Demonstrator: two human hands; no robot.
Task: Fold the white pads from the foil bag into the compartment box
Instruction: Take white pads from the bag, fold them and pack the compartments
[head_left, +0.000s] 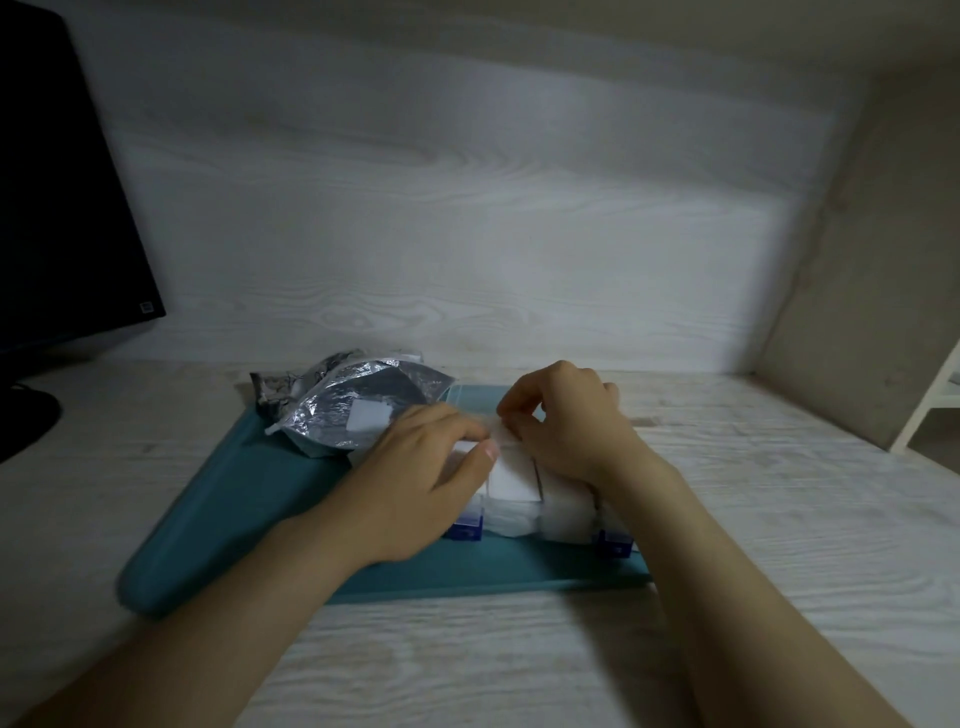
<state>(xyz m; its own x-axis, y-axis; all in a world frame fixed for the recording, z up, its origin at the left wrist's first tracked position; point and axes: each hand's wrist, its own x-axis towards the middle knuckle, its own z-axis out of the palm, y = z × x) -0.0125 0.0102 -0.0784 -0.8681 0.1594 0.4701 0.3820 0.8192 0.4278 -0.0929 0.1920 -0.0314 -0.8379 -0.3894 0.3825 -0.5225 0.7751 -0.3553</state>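
A crumpled foil bag (358, 405) lies at the back left of a teal mat (249, 483), with a white pad (370, 415) showing at its mouth. The compartment box (615, 543), clear with blue corners, sits mid-mat and holds white pads (514, 480) in its cells. Both hands meet above the box. My left hand (431, 467) and my right hand (566, 421) pinch one white pad (496, 432) between their fingertips. Most of that pad is hidden by the fingers.
A dark monitor (57, 208) with its stand stands at the far left. A wood-grain wall rises behind the desk, and a side panel closes the right. A white shelf frame (930, 410) sits at the right edge.
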